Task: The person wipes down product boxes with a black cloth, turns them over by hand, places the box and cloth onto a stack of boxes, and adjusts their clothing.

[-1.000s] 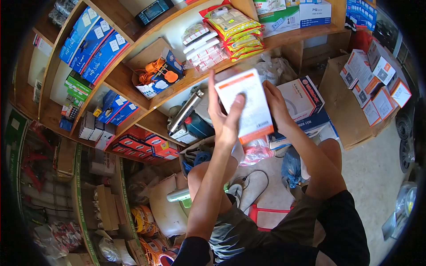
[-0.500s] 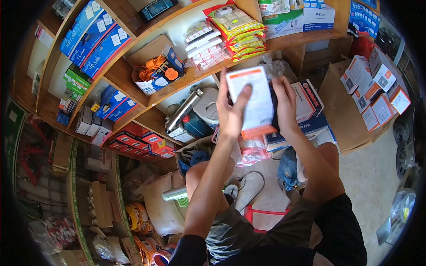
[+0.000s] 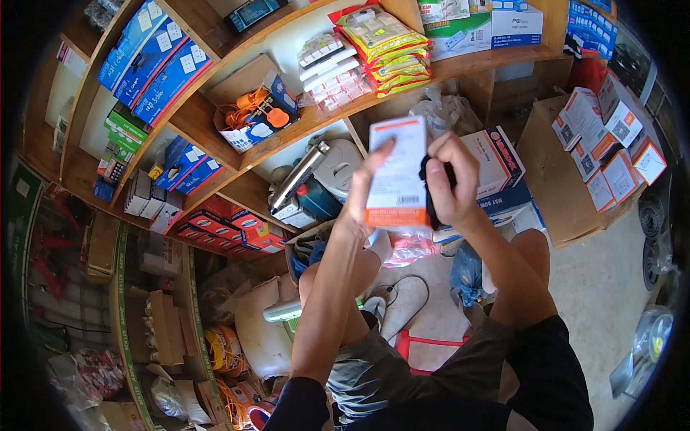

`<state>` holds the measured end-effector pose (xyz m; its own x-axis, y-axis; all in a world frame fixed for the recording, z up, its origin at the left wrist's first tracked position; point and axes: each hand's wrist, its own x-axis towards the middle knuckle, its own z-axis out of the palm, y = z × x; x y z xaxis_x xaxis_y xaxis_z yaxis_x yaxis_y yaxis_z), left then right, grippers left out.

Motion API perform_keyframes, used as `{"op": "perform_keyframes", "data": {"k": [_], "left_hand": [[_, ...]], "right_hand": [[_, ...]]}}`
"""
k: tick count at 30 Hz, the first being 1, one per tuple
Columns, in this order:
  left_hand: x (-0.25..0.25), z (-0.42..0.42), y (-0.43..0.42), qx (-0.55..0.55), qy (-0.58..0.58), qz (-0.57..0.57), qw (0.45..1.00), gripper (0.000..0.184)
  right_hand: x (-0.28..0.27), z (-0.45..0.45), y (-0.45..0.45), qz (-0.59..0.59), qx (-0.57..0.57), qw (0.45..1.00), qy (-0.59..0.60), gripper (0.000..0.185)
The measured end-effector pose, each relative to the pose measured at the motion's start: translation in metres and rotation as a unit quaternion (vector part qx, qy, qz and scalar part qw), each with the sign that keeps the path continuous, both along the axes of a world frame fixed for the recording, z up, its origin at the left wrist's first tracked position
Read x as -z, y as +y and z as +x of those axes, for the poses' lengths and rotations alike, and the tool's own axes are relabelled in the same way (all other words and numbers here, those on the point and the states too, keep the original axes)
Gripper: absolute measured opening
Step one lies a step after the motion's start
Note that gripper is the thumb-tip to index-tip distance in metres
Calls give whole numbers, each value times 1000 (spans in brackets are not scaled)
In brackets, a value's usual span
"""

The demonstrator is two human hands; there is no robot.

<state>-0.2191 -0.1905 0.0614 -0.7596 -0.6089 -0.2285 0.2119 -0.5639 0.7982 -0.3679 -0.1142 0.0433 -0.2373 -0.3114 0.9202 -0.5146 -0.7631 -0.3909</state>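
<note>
A white box with orange bands [image 3: 397,169] is raised in front of me, with small print and a barcode on the face turned my way. My left hand [image 3: 361,190] grips it along its left side, the thumb lying across the printed face. On the box's right edge, my right hand [image 3: 454,176] is closed with bent fingers around a black, soft-looking thing [image 3: 433,192], which presses against the box. What kind of thing this is I cannot make out. Motion blurs the left fingertips.
At right a cardboard carton [image 3: 553,172] bears several white-and-orange boxes [image 3: 602,118]. Wooden shelves [image 3: 316,122] with packaged goods curve across the front. Behind my hands stand larger boxes [image 3: 496,161]. A red plastic stool [image 3: 431,352] and a blue bag [image 3: 468,276] are low down between my legs.
The box has turned more upright and shifted slightly left and down. My right hand has curled its fingers tighter, showing the black thing at the box's edge.
</note>
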Motion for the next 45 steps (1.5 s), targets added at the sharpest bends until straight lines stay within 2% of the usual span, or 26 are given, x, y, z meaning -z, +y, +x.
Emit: {"op": "perform_keyframes", "data": {"k": [2, 6, 10, 14, 15, 16, 19, 21, 23, 25, 27, 29, 31, 33, 36, 37, 38, 39, 41, 42, 45], "left_hand": [[-6, 4, 16, 6, -65, -56, 996, 62], [-6, -2, 16, 20, -68, -82, 994, 61], [4, -8, -9, 45, -31, -53, 997, 59], [2, -12, 8, 31, -21, -98, 994, 58], [-1, -11, 15, 23, -16, -122, 992, 59], [-8, -14, 25, -19, 12, -155, 988, 55], [11, -16, -3, -48, 17, -98, 994, 52], [13, -15, -19, -68, 58, -48, 995, 50], [17, -7, -19, -71, 42, -26, 996, 52], [7, 2, 2, -35, 17, -60, 997, 66], [4, -1, 13, -35, 54, -122, 990, 94], [18, -3, -6, -69, 55, -73, 993, 74], [17, -6, -19, -114, 80, -46, 989, 55], [20, -7, -30, -143, 118, -30, 982, 51], [28, -12, -31, -213, 114, -74, 968, 55], [27, -13, -24, -222, 112, -91, 964, 57], [26, -12, -18, -219, 110, -98, 964, 58], [24, -11, -11, -217, 109, -106, 964, 59], [16, -8, -4, -191, 108, -104, 970, 60], [15, -6, -3, -178, 107, -101, 973, 60], [12, -6, -2, -148, 85, -100, 980, 65]], "right_hand": [[6, -14, -4, -11, 62, 998, -14, 15], [14, -21, -15, 77, 122, 974, -177, 17], [6, -6, -6, 57, 104, 992, -50, 16], [19, -41, -28, 110, 183, 951, -223, 21], [19, -47, -29, 146, 138, 935, -291, 22], [23, -46, -31, 150, 144, 936, -283, 22], [28, -17, -28, 170, 126, 937, -277, 24], [27, 7, -18, 224, 95, 938, -246, 22], [33, 6, -20, 227, 47, 943, -238, 23], [31, -7, -28, 180, 91, 952, -231, 24], [31, -17, -32, 191, 62, 929, -310, 22], [28, -4, -27, 167, 87, 946, -263, 22], [27, 10, -17, 170, 62, 970, -162, 22], [23, 16, -16, 157, 16, 980, -118, 22], [22, 2, -20, 192, -40, 963, -186, 25], [22, -5, -23, 206, -53, 954, -213, 26], [24, -6, -29, 200, -67, 916, -341, 25], [26, -15, -33, 226, -197, 811, -503, 21], [30, -30, -31, 270, -429, 599, -620, 27], [32, -39, -34, 294, -452, 582, -609, 37], [35, -37, -36, 318, -401, 602, -613, 35]]}}
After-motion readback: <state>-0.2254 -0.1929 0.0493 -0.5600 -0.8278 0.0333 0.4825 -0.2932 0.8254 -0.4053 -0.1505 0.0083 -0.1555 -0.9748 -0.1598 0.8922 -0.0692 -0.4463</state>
